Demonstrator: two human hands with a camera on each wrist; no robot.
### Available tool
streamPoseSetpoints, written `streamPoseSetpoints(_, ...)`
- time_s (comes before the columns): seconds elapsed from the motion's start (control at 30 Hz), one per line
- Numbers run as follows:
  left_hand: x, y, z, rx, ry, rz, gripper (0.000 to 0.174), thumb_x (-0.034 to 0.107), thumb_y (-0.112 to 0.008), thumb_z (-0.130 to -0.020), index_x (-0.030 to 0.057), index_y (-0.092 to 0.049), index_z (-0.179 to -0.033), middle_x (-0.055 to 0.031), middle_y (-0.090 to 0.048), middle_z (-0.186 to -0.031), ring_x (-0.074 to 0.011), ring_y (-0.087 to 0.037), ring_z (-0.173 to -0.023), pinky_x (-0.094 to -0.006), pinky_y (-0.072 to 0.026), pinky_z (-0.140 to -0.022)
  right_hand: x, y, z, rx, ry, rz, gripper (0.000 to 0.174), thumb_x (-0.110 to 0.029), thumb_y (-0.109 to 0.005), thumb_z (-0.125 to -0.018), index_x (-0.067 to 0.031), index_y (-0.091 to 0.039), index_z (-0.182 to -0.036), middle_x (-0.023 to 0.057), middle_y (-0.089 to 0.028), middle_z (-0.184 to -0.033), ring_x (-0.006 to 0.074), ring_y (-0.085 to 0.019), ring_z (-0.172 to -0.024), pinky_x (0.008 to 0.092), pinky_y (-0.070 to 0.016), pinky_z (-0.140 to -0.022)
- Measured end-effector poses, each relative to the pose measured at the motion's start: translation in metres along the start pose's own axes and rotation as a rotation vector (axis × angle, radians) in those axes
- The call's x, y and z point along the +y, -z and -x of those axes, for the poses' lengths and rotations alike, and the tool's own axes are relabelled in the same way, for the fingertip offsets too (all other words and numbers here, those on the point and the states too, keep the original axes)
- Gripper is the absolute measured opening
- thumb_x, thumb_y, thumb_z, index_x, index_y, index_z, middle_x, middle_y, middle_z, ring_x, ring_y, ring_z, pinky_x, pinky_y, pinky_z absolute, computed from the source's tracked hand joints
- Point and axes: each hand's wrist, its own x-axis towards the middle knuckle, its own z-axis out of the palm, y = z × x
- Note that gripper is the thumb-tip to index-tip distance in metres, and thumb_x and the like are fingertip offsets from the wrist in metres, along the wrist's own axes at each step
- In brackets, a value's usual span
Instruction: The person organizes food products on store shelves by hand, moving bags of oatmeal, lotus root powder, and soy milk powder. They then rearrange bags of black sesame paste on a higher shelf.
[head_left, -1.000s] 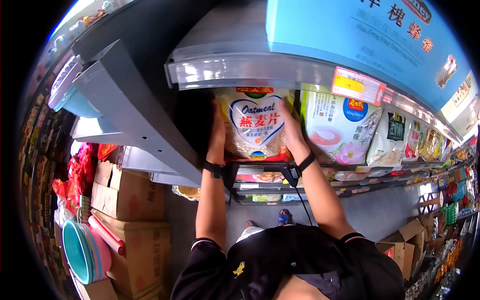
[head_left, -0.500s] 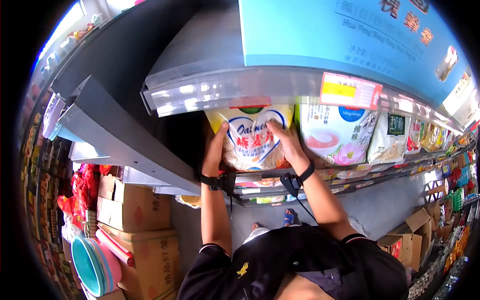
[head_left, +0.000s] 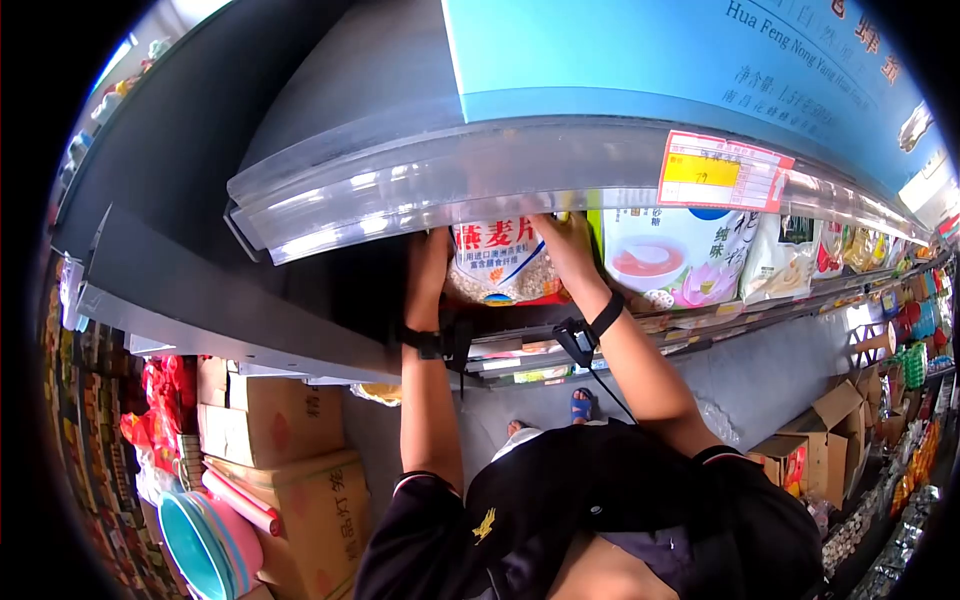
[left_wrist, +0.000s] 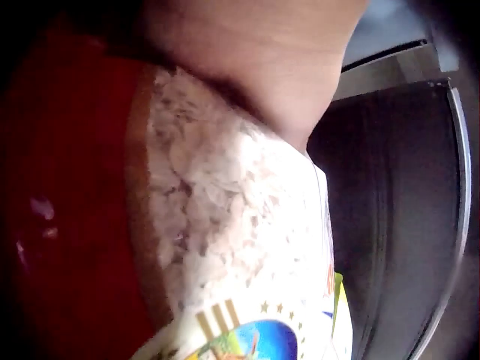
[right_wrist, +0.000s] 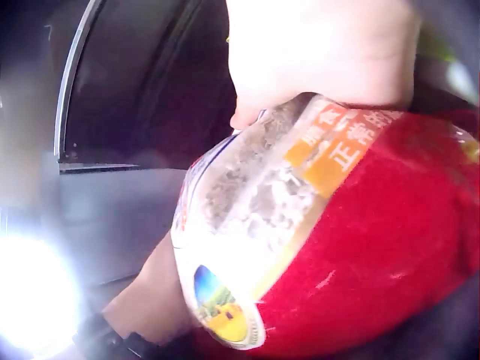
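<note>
In the head view a clear-fronted oatmeal bag (head_left: 500,265) stands on the shelf, its upper part hidden behind the shelf edge above. The person's left hand (head_left: 431,262) grips its left side, and the right hand (head_left: 568,250) holds the right side with the thumb towards the front. Most fingertips are hidden by the shelf edge and the bag. Close up in the left wrist view, the left hand (left_wrist: 262,64) lies against the bag (left_wrist: 225,187), where pale flakes show. The right wrist view has the right hand (right_wrist: 322,56) over the bag's red side panel (right_wrist: 367,232).
Above, a shelf edge (head_left: 450,190) with a price tag (head_left: 722,172) crosses over the hands, bearing a blue honey box (head_left: 620,60). To the right is a white-and-green bag (head_left: 640,250). A grey shelf panel (head_left: 230,330) flanks the left; cartons (head_left: 285,420) stand below.
The view has shifted so that the upper shelf edge hides more of the oatmeal bag and fingers. Half a second ago both thumbs lay on the bag's front; the bag then leaned outwards more.
</note>
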Motion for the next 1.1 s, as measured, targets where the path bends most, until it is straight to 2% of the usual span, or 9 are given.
streamPoseSetpoints(0.2,-0.008,0.005,0.042,-0.105,-0.154,0.009,0.068,0.038,-0.069,-0.103,-0.0047,-0.044,-0.149,-0.0178,-0.064,-0.134,-0.0235,-0.059,-0.126,-0.0351,-0.0451,-0.108,-0.02,-0.007,0.019,-0.003,0.0,-0.125,0.068,-0.028,-0.081,-0.095,0.0051,-0.043,-0.141,0.0108,-0.069,-0.116,0.0162,-0.069,-0.103,0.0297,-0.0557,-0.091)
streamPoseSetpoints(0.3,-0.011,0.013,0.056,-0.185,-0.202,0.086,0.088,0.025,-0.086,-0.089,-0.0048,-0.035,-0.154,-0.0177,-0.058,-0.14,-0.0245,-0.055,-0.13,-0.0357,-0.0435,-0.112,-0.023,0.004,0.037,-0.173,0.005,-0.014,0.065,-0.022,-0.082,-0.094,0.0037,-0.043,-0.14,0.0128,-0.064,-0.128,0.0165,-0.06,-0.121,0.0325,-0.0493,-0.103)
streamPoseSetpoints(0.47,-0.014,0.007,0.057,-0.19,-0.197,0.031,0.113,0.019,-0.1,-0.069,-0.0033,-0.03,-0.156,-0.0203,-0.056,-0.142,-0.0265,-0.055,-0.132,-0.037,-0.0447,-0.113,-0.017,0.005,0.05,-0.248,0.049,0.054,0.061,-0.012,-0.084,-0.09,0.0021,-0.047,-0.137,0.0114,-0.065,-0.128,0.0158,-0.063,-0.116,0.0323,-0.051,-0.101)
streamPoseSetpoints(0.63,-0.009,0.008,0.076,-0.233,-0.172,0.075,0.097,0.004,-0.091,-0.078,0.0004,-0.033,-0.155,-0.014,-0.058,-0.14,-0.0217,-0.056,-0.13,-0.0352,-0.0473,-0.109,-0.017,0.002,0.052,-0.231,0.107,0.024,0.055,-0.004,-0.08,-0.091,0.0022,-0.048,-0.135,0.0121,-0.067,-0.125,0.017,-0.066,-0.111,0.032,-0.0543,-0.097)
streamPoseSetpoints(0.73,-0.014,0.012,0.068,-0.268,-0.212,0.002,0.087,0.005,-0.086,-0.084,0.0023,-0.034,-0.153,-0.011,-0.062,-0.132,-0.0174,-0.064,-0.113,-0.0299,-0.059,-0.082,-0.003,-0.001,0.054,-0.175,0.131,-0.028,0.05,-0.006,-0.079,-0.095,0.0021,-0.049,-0.133,0.0102,-0.066,-0.125,0.0156,-0.067,-0.109,0.0312,-0.0565,-0.094)
streamPoseSetpoints(0.8,0.002,0.018,0.069,-0.358,-0.196,0.232,0.064,0.01,-0.076,-0.094,-0.0011,-0.045,-0.149,-0.0121,-0.062,-0.135,-0.0195,-0.061,-0.12,-0.0326,-0.0486,-0.105,-0.002,-0.003,0.055,-0.126,0.096,-0.051,0.049,-0.007,-0.079,-0.095,0.0014,-0.049,-0.133,0.01,-0.067,-0.124,0.0153,-0.067,-0.109,0.0304,-0.056,-0.093)
streamPoseSetpoints(0.93,-0.004,0.026,0.036,-0.029,-0.038,0.183,0.051,0.04,-0.056,-0.107,-0.0004,-0.06,-0.138,-0.0078,-0.067,-0.123,-0.0139,-0.06,-0.114,-0.0288,-0.0469,-0.096,0.017,0.003,0.043,-0.098,0.122,0.143,0.048,-0.01,-0.076,-0.098,0.0018,-0.046,-0.133,0.0111,-0.069,-0.118,0.0159,-0.07,-0.104,0.0301,-0.0553,-0.09)
streamPoseSetpoints(1.0,0.002,0.005,0.029,0.107,0.003,0.237,0.052,0.043,-0.058,-0.107,-0.0006,-0.062,-0.134,-0.007,-0.067,-0.122,-0.0137,-0.061,-0.109,-0.0297,-0.0472,-0.095,0.032,0.006,0.045,-0.086,0.159,0.216,0.054,-0.017,-0.075,-0.1,0.0031,-0.041,-0.138,0.0148,-0.07,-0.119,0.0185,-0.071,-0.106,0.0313,-0.0558,-0.092)
streamPoseSetpoints(1.1,0.007,-0.01,0.046,-0.082,-0.092,0.144,0.052,0.036,-0.07,-0.102,-0.0022,-0.056,-0.134,-0.0107,-0.068,-0.122,-0.017,-0.064,-0.109,-0.0306,-0.0515,-0.094,0.036,0.017,0.059,-0.075,0.075,0.479,0.065,-0.027,-0.073,-0.102,0.0068,-0.037,-0.144,0.0185,-0.068,-0.127,0.0214,-0.071,-0.112,0.0327,-0.0552,-0.097)
